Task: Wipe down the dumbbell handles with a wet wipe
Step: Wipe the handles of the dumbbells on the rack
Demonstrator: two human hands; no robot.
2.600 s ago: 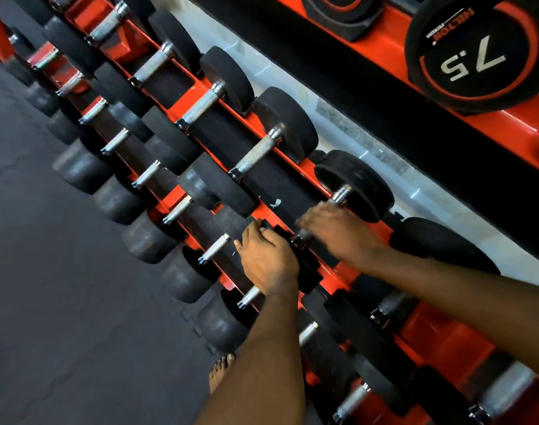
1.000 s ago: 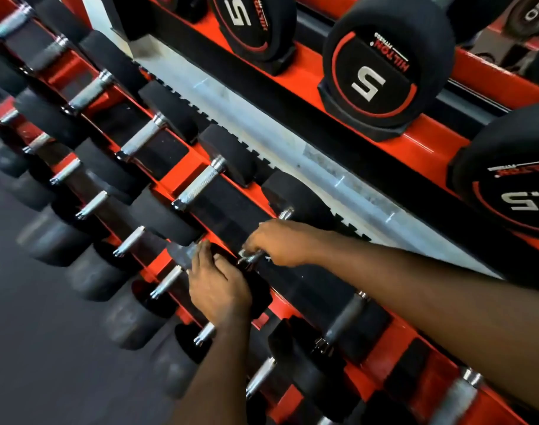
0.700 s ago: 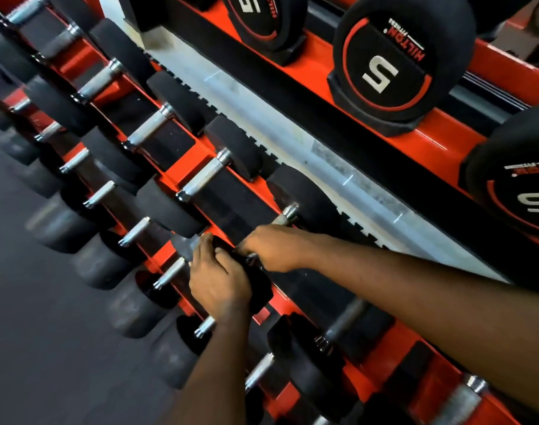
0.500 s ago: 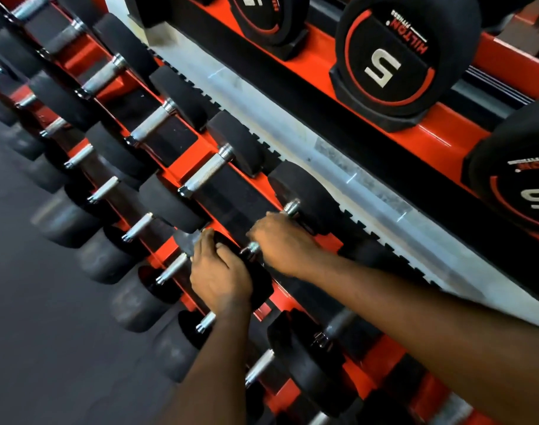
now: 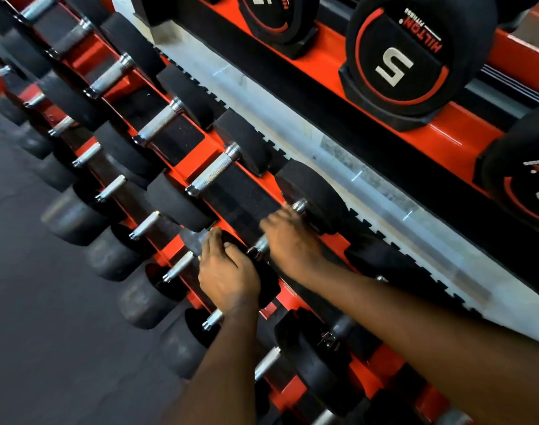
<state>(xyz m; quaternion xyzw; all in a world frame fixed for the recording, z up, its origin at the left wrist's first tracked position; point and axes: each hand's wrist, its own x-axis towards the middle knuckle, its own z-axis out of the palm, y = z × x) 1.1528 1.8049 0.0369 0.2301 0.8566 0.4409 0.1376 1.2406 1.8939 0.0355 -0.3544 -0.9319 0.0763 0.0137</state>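
Note:
A black dumbbell lies on the orange rack (image 5: 197,162), its far head (image 5: 317,194) toward the wall and its near head (image 5: 269,282) toward me. My right hand (image 5: 289,240) grips its chrome handle (image 5: 261,245), covering most of it; only the two ends of the handle show. No wipe is visible; whatever is in the palm is hidden. My left hand (image 5: 228,274) holds the near head, fingers curled over its top edge.
Several more dumbbells with bare chrome handles (image 5: 213,174) lie side by side on the same shelf to the left. A lower row (image 5: 145,223) sticks out toward the dark floor (image 5: 32,302). Large weights marked 5 (image 5: 397,62) sit on the upper shelf.
My right hand has shifted slightly along the handle while still wrapped round it. My left hand has stayed on the near head. The view has tilted up toward the upper shelf.

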